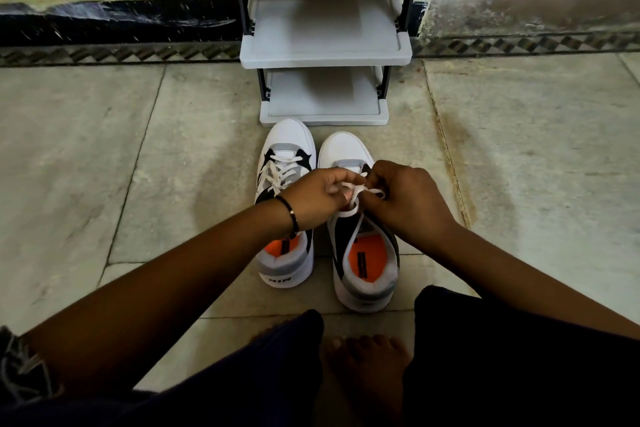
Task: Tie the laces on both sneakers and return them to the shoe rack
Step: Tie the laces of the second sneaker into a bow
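seated on the floor [104,156], facing a grey shoe rack [325,55] at 12 o'clock. two white, grey and black sneakers side by side just in front of the rack, toes pointing to 12 o'clock, heels toward the body, orange insoles showing. left sneaker [284,204] at 11 o'clock of the pair, its toe nearly touching the rack's lowest shelf, white laces crossed over the tongue, no bow visible. right sneaker [360,253] just beside it at 1 o'clock, set slightly nearer the body. left hand [317,199] over the right sneaker's tongue, fingers curled closed, pinching the white lace [358,189]. right hand [407,199] opposite it, fingers likewise closed tight on the same lace, knuckles toward 12 o'clock. lace bunched between the two hands, one strand trailing down to 6 o'clock along the shoe opening; cannot tell whether a knot is formed. thin dark bracelet [291,211] on the left wrist. bare foot [370,367] at 6 o'clock, between dark-clothed legs. rack shelves bare.
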A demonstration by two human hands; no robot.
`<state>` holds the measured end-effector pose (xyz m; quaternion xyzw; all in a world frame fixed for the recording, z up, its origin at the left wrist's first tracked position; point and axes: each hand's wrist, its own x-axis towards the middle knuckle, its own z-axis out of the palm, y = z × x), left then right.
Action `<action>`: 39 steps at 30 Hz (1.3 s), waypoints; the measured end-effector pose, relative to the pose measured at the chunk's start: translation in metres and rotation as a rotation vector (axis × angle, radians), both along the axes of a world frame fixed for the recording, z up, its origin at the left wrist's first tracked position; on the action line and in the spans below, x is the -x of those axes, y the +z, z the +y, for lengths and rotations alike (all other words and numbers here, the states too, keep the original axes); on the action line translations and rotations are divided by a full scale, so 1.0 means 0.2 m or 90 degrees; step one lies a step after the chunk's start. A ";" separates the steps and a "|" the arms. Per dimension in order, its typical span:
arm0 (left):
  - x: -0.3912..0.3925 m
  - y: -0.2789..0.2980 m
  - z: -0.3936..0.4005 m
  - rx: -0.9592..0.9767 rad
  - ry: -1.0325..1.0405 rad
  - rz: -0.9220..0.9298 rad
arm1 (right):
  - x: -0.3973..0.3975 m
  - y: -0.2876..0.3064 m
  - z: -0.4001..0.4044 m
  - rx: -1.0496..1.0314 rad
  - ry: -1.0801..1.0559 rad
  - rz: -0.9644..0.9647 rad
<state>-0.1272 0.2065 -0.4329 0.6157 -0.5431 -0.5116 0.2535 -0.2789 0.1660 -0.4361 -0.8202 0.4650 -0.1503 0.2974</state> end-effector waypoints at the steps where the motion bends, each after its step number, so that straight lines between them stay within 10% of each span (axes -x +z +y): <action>1: 0.01 0.00 0.01 0.005 0.004 0.011 | 0.00 0.00 0.00 0.001 0.001 -0.003; 6: 0.01 0.00 0.03 0.031 0.133 0.048 | 0.00 0.02 -0.01 -0.044 0.013 -0.041; 14: -0.04 0.08 -0.01 0.224 0.058 -0.380 | 0.07 0.06 -0.03 -0.243 -0.056 -0.245; 39: -0.19 -0.06 0.15 0.167 0.130 -0.473 | 0.21 -0.13 -0.03 -0.372 -0.263 -0.344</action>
